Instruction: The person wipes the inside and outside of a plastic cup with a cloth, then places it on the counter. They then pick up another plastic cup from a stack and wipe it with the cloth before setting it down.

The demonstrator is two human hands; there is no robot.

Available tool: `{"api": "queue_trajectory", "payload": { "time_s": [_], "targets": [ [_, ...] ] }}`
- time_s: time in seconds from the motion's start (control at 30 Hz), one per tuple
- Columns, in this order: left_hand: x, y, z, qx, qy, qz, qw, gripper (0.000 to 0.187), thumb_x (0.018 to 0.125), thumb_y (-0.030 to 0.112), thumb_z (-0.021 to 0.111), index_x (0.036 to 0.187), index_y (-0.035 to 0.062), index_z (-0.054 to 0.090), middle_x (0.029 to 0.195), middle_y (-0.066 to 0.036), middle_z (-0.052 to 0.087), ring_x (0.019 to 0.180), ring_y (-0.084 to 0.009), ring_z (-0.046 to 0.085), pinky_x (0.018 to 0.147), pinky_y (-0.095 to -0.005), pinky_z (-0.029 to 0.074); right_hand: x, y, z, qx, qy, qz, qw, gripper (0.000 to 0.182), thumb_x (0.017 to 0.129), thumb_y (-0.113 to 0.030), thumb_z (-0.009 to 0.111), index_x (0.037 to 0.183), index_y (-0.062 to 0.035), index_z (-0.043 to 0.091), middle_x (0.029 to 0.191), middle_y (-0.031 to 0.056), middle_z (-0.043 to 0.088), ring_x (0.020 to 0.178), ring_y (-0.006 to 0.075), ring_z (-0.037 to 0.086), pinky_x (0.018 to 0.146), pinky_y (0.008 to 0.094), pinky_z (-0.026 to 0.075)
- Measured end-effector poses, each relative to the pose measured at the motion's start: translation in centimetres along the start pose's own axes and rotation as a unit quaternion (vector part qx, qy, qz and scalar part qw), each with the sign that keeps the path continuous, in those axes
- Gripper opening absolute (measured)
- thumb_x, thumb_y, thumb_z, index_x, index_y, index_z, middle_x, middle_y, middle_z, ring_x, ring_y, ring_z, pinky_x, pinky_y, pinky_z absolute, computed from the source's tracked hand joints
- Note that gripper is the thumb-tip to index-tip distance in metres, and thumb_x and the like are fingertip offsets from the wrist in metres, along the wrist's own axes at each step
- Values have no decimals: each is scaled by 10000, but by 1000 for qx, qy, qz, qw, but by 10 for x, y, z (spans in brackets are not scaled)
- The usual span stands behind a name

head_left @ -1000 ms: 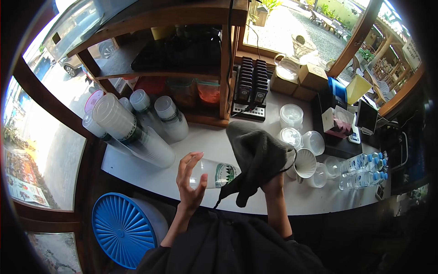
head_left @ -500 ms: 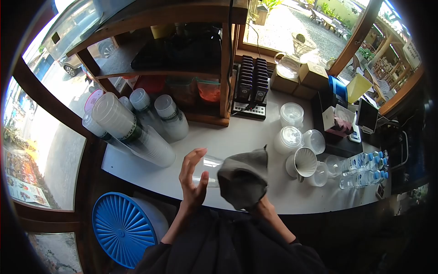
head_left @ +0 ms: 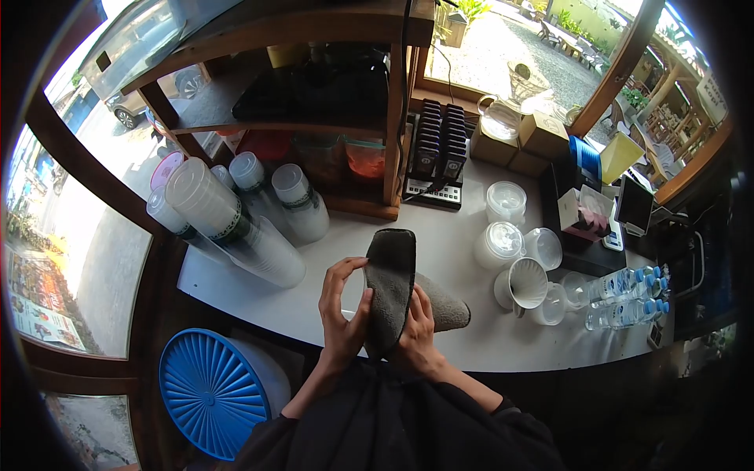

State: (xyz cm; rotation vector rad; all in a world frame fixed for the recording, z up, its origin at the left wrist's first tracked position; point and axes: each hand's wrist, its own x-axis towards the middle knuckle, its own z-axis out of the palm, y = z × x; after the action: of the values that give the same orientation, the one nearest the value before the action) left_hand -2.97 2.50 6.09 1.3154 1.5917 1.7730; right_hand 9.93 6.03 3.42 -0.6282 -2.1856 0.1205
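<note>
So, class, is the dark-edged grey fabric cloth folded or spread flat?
Loosely folded: the dark-edged grey fabric cloth doubles over, one flap raised, another jutting beyond the right hand.

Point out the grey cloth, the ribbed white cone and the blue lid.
Grey cloth (head_left: 389, 302): head view, on the middle of its raised front flap.
Ribbed white cone (head_left: 527, 282): head view, on its inner wall.
Blue lid (head_left: 209, 399): head view, at the centre where its ridges meet.
</note>
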Motion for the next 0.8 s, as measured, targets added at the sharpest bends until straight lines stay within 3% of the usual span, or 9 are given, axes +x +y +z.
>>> {"api": "queue_trajectory", "payload": {
  "time_s": [0.2,0.33,0.4,0.47,0.5,0.6,0.63,0.67,0.8],
  "targets": [
    [-5,11,-1,78,-48,93,991,421,768,223,639,1129,14,585,1164,-179,562,1124,-312,525,978,-419,389,28,22,-29,199,-141,85,966,434,657,-213,684,1023,3,600,1085,174,584,1056,356,541,928,441,421],
    [1,1,-9,20,-128,154,979,422,709,202,707,1097,57,627,1150,-155,569,1080,-310,569,965,-452,422,39,61,-41,408,-420,245,773,652,617,-281,758,1158,11,540,1171,203,566,1115,359,521,969,395,396],
    [3,1,-10,-6,-147,138,979,410,696,204,699,1072,52,639,1127,-151,577,1074,-306,567,954,-440,424,15,65,-30,344,-385,289,806,661,803,-418,617,1277,20,478,1241,218,541,1169,312,503,1019,332,346],
    [6,-2,-13,-17,-160,123,979,411,691,204,698,1069,53,640,1119,-148,580,1066,-305,567,947,-429,426,20,78,-28,383,-474,444,657,666,893,-482,495,1321,26,443,1254,219,535,1180,284,497,1035,307,325],
    [7,-5,-15,-18,-158,109,981,423,668,169,714,1074,73,644,1123,-141,579,1068,-296,560,941,-416,425,24,67,-29,396,-458,437,666,678,962,-518,302,1334,36,420,1265,213,527,1179,257,492,1029,312,332],
    [8,-2,-17,48,-170,92,980,442,646,122,728,1080,106,648,1135,-126,574,1079,-293,552,937,-418,427,20,52,-36,362,-399,447,714,431,946,-325,438,1156,40,532,1074,215,584,1018,269,555,905,366,426],
    [9,-1,-13,87,-172,115,974,466,627,94,739,1083,128,649,1141,-108,568,1084,-294,546,962,-433,422,7,33,-24,432,-198,418,774,287,911,-214,479,1054,21,560,981,197,583,930,253,564,828,387,455],
    [9,-4,-10,94,-177,128,971,456,623,118,750,1068,137,651,1132,-95,567,1072,-290,546,995,-467,408,-9,28,-7,349,-152,357,853,273,904,-183,465,1071,11,559,986,181,582,915,258,562,827,392,457],
    [12,4,-9,115,-161,187,962,433,610,150,758,1031,144,656,1121,-94,573,1051,-285,555,990,-523,403,-6,34,-5,419,-183,393,797,324,924,-210,447,1139,19,524,1049,191,565,990,275,534,877,385,430]
  ]
}}
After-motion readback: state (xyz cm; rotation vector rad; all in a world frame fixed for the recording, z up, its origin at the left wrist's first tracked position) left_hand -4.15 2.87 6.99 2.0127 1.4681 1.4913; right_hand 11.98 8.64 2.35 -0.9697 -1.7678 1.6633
